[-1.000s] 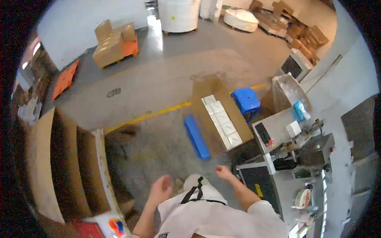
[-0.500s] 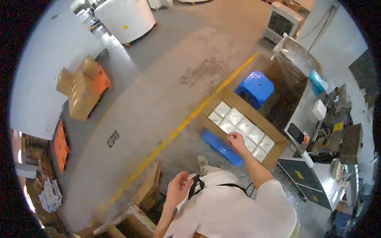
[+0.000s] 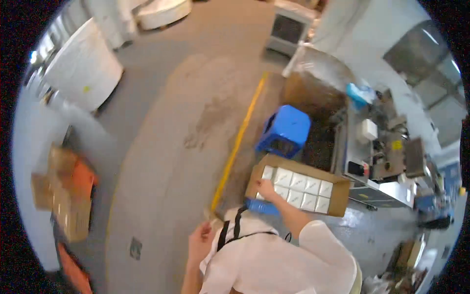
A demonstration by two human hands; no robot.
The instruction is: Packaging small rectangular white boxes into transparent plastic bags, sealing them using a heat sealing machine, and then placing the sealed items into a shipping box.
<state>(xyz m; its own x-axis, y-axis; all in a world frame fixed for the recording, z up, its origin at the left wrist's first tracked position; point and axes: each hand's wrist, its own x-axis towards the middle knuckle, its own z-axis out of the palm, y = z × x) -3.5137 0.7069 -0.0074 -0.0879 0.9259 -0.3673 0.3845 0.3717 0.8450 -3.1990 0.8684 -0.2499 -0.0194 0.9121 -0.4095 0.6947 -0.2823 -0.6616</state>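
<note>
An open cardboard carton (image 3: pixel 338 202) stands on something blue, right of centre, with several small white boxes (image 3: pixel 295 198) packed in rows inside. My right hand (image 3: pixel 265 189) is over the carton's left end, touching or just above the boxes there. Its fingers are drawn together, and whatever they may hold is too blurred to see. Nearer my body, to the left of the carton, my left hand (image 3: pixel 200 238) hangs in the air above the floor. Its fingers are curled in, with nothing visible in them.
Beyond the carton stands a blue plastic stool (image 3: pixel 289 126). To the right is a workbench (image 3: pixel 353 147) with a phone, a white box and a machine. A plastic-lined bin (image 3: pixel 313 83) stands farther back. Brown cartons (image 3: pixel 68 206) are stacked at left, past a yellow floor line (image 3: pixel 240 137).
My view has turned, so the carton lies straighter across the picture and the left-hand cartons sit lower. My right hand has moved along the boxes toward the carton's left end.
</note>
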